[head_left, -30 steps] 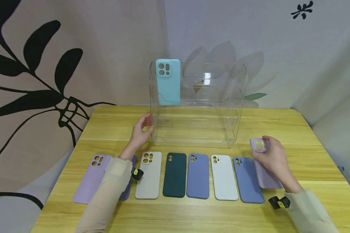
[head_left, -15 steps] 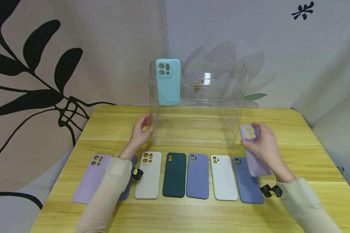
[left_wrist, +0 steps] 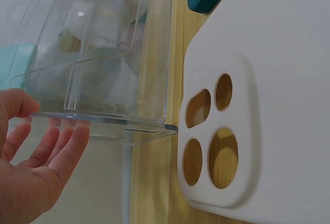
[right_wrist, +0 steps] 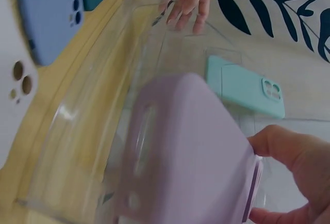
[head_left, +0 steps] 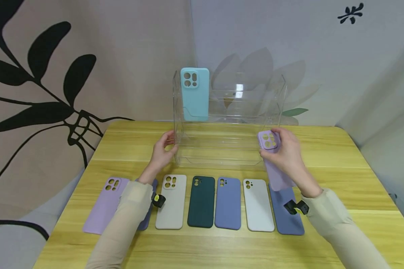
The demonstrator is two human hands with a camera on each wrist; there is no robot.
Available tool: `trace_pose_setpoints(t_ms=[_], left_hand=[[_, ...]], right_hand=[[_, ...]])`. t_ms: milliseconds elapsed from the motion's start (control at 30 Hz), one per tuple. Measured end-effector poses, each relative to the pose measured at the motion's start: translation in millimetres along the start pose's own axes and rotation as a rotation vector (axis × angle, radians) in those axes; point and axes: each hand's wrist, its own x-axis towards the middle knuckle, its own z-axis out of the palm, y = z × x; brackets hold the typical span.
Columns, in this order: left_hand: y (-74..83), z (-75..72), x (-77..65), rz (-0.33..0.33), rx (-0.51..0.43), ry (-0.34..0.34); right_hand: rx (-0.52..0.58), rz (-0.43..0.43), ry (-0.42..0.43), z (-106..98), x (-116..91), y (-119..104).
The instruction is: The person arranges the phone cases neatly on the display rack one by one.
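My right hand (head_left: 287, 153) grips a light purple phone case (head_left: 277, 170) by its camera end, thumb and fingers on opposite edges. The case is tilted in front of the right end of a clear acrylic display rack (head_left: 222, 162), its lower end overlapping a blue phone case (head_left: 287, 213) in the head view. My left hand (head_left: 162, 151) rests its fingertips against the rack's left side panel, with fingers extended, as the left wrist view shows at the panel (left_wrist: 108, 118). A turquoise phone case (head_left: 195, 99) stands upright in the rack's upper left.
A row of phone cases lies along the table (head_left: 222, 250): purple (head_left: 104, 209), a blue one partly under the left sleeve, off-white (head_left: 171, 213), dark green (head_left: 201, 201), periwinkle (head_left: 227, 203) and white (head_left: 260, 209). Patterned cloth (head_left: 138, 56) hangs behind the table.
My right hand has carried the light purple case left and away from me, from the right end of the row to the rack's right side. My left hand has stayed at the rack.
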Motion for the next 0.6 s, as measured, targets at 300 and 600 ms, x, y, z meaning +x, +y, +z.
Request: trace_pose_setpoints(t_ms=[300,600], left_hand=[[11.2,1.5,-2.3,-0.003,0.000,0.011],[14.9,1.8,-2.4,0.005,-0.005,0.017]], right_hand=[[0.075,0.019,-0.017,16.9,14.5,-17.1],[0.099,-0.011,0.010,32.0,27.9,-30.9]])
